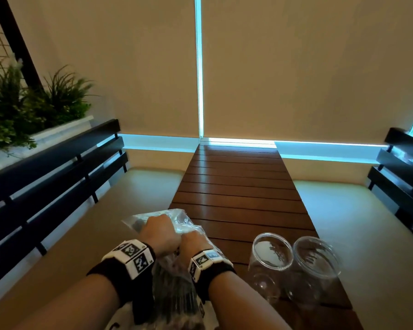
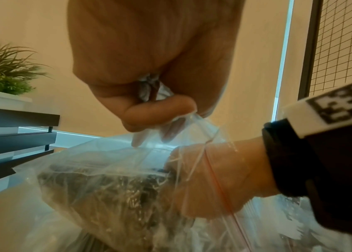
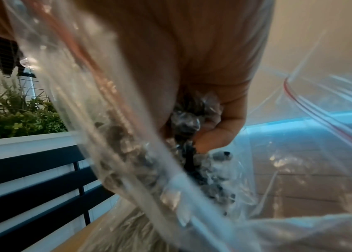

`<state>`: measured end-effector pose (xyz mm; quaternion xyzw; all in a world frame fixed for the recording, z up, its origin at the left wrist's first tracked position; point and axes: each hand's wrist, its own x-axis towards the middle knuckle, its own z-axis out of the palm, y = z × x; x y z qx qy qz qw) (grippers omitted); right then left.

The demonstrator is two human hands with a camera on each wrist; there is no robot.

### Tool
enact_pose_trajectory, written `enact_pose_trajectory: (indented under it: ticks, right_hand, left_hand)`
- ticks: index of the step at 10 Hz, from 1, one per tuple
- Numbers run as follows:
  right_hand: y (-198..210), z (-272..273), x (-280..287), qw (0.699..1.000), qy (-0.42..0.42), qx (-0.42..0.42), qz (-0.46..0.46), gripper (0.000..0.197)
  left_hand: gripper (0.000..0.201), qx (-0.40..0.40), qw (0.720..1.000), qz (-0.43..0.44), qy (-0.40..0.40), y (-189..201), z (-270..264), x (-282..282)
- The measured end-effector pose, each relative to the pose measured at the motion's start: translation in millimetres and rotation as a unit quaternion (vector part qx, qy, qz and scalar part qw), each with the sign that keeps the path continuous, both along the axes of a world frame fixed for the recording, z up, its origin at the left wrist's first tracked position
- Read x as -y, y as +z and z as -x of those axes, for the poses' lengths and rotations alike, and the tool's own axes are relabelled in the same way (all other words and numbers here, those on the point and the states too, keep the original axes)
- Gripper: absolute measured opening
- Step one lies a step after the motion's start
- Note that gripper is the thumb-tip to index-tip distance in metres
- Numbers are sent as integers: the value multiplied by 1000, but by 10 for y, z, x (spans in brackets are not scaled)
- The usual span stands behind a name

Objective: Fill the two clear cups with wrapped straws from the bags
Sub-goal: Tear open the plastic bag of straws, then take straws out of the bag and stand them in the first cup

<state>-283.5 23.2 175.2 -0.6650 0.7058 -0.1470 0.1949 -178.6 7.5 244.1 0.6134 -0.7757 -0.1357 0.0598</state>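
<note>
A clear zip bag [image 1: 174, 216] full of dark wrapped straws [image 2: 106, 187] lies at the near left corner of the wooden slat table [image 1: 239, 186]. My left hand [image 1: 160, 231] pinches the bag's open rim [image 2: 183, 119] and holds it up. Inside the bag, my right hand [image 1: 194, 241] has its fingers [image 3: 220, 133] curled round a bunch of wrapped straws [image 3: 190, 117]. Two clear cups [image 1: 272, 256] [image 1: 316, 260] stand side by side to the right of my hands, with no straws showing in them. More bag plastic [image 1: 169, 296] lies below my wrists.
Cushioned benches flank the table, the left one with a black slatted backrest [image 1: 45, 167] and a white planter of green plants [image 1: 29, 108] behind it. A second black backrest [image 1: 401, 167] stands at the right. Roller blinds [image 1: 296, 67] cover the wall ahead.
</note>
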Motion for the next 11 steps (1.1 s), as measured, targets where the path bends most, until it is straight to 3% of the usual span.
enact_pose_trajectory:
  ticks: [1,3,4,5,6,7,8,9,11]
  right_hand:
    - [-23,66,20,998,-17,-41,-46,35]
    - [132,168,-70,998,-35,-25,-37,43]
    - [170,281,-189,997,-70,9,-42,53]
    - [213,307,-288,999,-33,25,-34,62]
    - [274,273,-351,999,-23,-20,-38,53]
    - [306,251,-404,998,-10,-53,-43,42]
    - [344,253,-435,995,-5,-89,-39,33]
    - [492,310,-483,982,9,-188,-26,37]
    - [782,603,-666,961,50,-271,-20,47]
  left_hand:
    - [35,-17,1000,-13,7,17,55,-2]
    - [28,-131,987,-80,40,60,162,-44]
    - [34,-168,980,-93,51,106,230,-123]
    - [35,-164,978,-113,61,130,294,-200]
    - [27,-144,984,-86,65,28,282,-105]
    - [32,-76,994,-76,6,27,280,-98]
    - [33,-98,991,-91,17,7,252,-107]
    - [22,-151,983,-96,52,-41,209,-12]
    - [21,-134,985,-102,41,-27,282,1]
